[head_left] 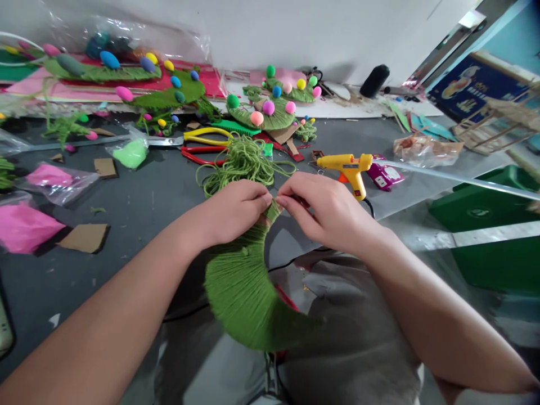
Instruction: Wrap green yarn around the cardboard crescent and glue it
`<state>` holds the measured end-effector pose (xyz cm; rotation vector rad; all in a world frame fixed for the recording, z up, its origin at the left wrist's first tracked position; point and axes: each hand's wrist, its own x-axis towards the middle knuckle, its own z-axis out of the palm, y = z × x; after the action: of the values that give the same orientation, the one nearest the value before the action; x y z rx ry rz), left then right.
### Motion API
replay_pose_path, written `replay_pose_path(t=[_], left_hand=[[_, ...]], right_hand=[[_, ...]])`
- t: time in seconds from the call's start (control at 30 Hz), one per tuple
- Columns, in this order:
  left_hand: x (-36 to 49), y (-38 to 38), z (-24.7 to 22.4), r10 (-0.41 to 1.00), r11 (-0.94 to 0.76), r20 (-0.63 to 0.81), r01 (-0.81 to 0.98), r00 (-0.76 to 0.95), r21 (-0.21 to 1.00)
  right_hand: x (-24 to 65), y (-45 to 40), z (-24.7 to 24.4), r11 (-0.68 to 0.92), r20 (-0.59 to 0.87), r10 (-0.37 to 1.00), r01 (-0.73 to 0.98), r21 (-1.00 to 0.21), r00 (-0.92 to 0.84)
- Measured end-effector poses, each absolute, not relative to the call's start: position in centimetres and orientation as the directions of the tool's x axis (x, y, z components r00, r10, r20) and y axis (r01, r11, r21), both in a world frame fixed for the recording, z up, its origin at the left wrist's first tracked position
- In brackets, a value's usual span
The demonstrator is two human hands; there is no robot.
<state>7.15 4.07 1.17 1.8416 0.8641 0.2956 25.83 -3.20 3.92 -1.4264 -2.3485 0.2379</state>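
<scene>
A crescent wrapped in green yarn [240,287] hangs over my lap, its upper tip at the table edge. My left hand [236,211] is closed on that tip, thumb and fingers pinched together. Close beside it, my right hand [323,202] pinches at the same end, its fingertips on what looks like a strand of the yarn. Just beyond my hands lies a loose heap of green yarn [247,163]. A patch of brownish card shows near the crescent's tip, where the wrapping is thin.
A yellow glue gun [348,166] lies right of the yarn heap. Scissors with red and yellow handles [206,143] lie behind it. Finished green crescents with coloured balls [270,115] stand along the wall. Pink clay [29,225] and cardboard scraps [86,237] are at left, a green bin [485,225] at right.
</scene>
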Motion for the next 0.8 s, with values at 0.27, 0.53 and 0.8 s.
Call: replay_pose_path(t=[0.27, 0.53, 0.8], left_hand=[[7.1, 4.2, 1.9, 0.787, -0.296, -0.018, 0.402, 0.617, 0.866], [6.6, 3.7, 2.9, 0.724, -0.156, -0.042, 0.223, 0.688, 0.962], [6.3, 3.6, 2.8, 0.541, -0.162, -0.174, 0.305, 0.823, 0.939]], right_hand=[[26.0, -4.5, 4.1, 0.488, 0.223, 0.87, 0.833, -0.261, -0.439], [27.3, -3.5, 2.8, 0.407, 0.225, 0.908, 0.622, -0.668, -0.352], [28.2, -1.7, 2.3, 0.465, 0.195, 0.865, 0.592, -0.658, -0.462]])
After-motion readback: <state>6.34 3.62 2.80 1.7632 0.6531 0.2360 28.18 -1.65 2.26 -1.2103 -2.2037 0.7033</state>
